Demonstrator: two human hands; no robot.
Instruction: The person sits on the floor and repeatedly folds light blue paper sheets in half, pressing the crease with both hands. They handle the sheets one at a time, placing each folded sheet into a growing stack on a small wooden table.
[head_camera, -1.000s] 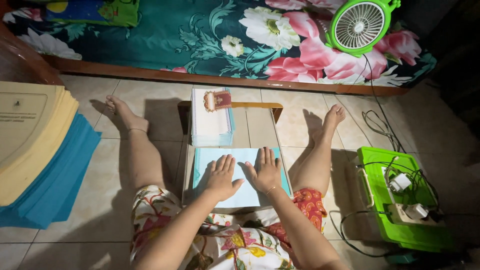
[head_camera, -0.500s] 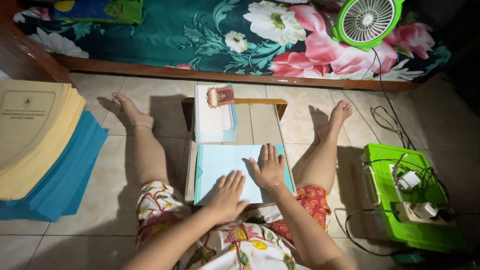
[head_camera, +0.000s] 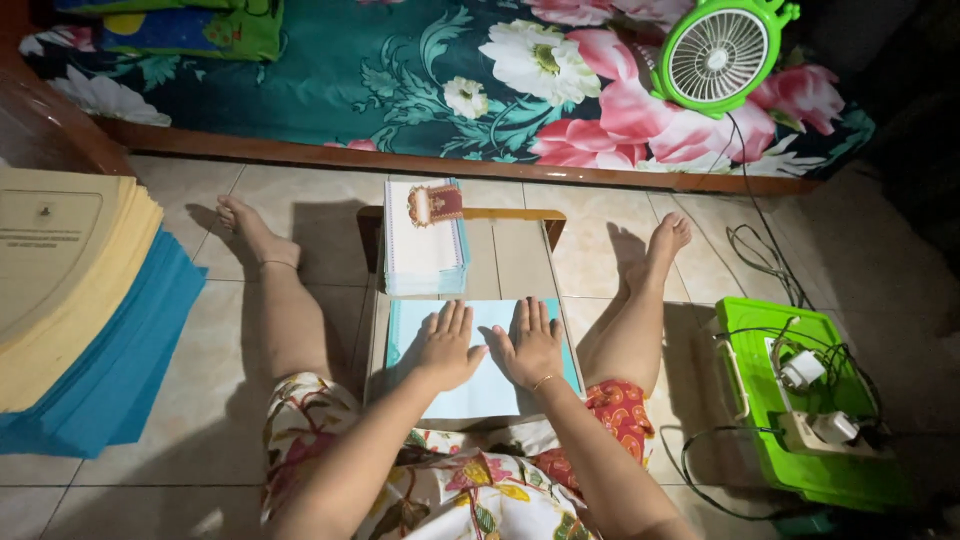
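Left hand (head_camera: 446, 347) and right hand (head_camera: 531, 345) spread flat, fingers wide, pressing side by side on a pale blue paper sheet (head_camera: 480, 390) atop a low wooden table (head_camera: 515, 255). Beyond, a stack of white-and-blue paper booklets (head_camera: 423, 245) bearing a maroon ornate label. Far left, a fanned pile of tan and blue folders (head_camera: 75, 320), cut off by the edge. Right, a green plastic box (head_camera: 765, 375) under tangled cords.

Yellow and blue paper stack (head_camera: 70, 300) cut by left edge; green box's (head_camera: 800, 400) contents unclear.
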